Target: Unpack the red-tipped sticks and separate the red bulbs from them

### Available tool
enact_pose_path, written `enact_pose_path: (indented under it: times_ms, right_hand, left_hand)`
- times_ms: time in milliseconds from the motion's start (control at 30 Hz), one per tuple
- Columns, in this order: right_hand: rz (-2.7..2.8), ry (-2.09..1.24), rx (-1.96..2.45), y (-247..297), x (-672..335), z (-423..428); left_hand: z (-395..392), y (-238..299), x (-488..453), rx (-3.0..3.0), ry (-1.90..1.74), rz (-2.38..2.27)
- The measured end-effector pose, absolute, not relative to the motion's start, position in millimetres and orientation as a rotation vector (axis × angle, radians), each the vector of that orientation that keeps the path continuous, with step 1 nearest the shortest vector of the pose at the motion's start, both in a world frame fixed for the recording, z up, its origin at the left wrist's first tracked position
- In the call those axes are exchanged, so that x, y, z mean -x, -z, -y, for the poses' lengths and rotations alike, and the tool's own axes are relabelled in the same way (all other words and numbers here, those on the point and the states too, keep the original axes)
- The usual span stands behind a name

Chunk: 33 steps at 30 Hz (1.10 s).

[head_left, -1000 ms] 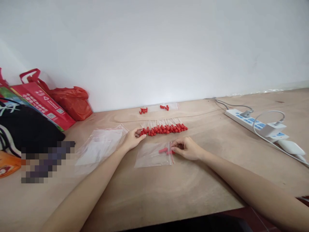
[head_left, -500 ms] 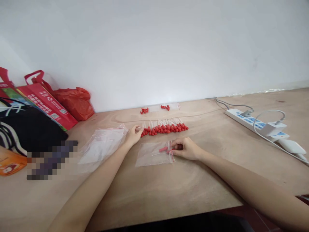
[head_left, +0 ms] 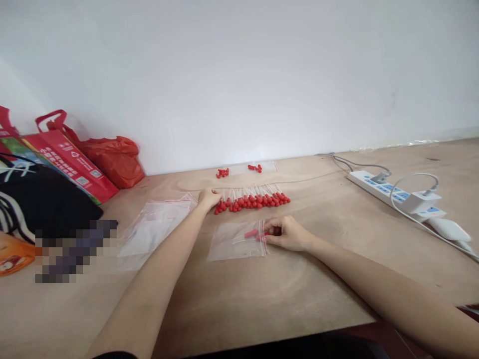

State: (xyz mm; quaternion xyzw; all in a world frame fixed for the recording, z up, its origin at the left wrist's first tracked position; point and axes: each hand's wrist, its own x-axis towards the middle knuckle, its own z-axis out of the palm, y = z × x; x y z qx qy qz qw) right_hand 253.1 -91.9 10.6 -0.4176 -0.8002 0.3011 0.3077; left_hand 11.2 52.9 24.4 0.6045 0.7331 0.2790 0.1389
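Observation:
A row of several clear droppers with red bulbs (head_left: 254,200) lies on the wooden table (head_left: 262,294). My left hand (head_left: 208,197) rests at the left end of that row, fingers curled on the end dropper. A small clear zip bag (head_left: 236,240) with a red seal strip lies in front of the row, and a red dropper piece (head_left: 251,233) sits in its mouth. My right hand (head_left: 286,233) pinches the bag's open right edge, fingers closed on it.
A pile of empty zip bags (head_left: 155,227) lies left of my left arm. Red bags (head_left: 108,158) and a black bag (head_left: 37,199) stand at the far left. A white power strip (head_left: 396,194) with cables lies at the right. Two filled small bags (head_left: 243,168) lie by the wall.
My left hand moved forward and a little right, from beside the row's left end onto it. My right hand stayed on the bag's mouth.

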Motion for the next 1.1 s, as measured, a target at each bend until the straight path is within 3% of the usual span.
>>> enact_pose_path:
  times_ms: [300,533,667,800,933,1100]
  right_hand:
    - [2.096,-0.796,1.106,-10,-250,94]
    - [2.123,-0.668,1.070,-12,-244,94]
    - [2.147,-0.747,0.983,-11,-243,92]
    - [2.113,-0.865,0.958,-6,-243,90]
    - [2.076,-0.969,0.923,-5,-237,88]
    - [2.238,-0.740,1.003,-13,-227,87]
  left_hand:
    - [-41,-15,-3,-1.868,-1.025,-1.878]
    - [32,-16,4,-1.985,-1.243,-1.754]
    - [86,-19,0,-2.360,-0.922,-1.241]
    - [107,-20,-7,-2.369,-0.565,-1.183]
    - [105,-23,-11,-2.318,-0.495,-1.179]
    - [104,-24,-11,-2.328,-0.471,-1.162]
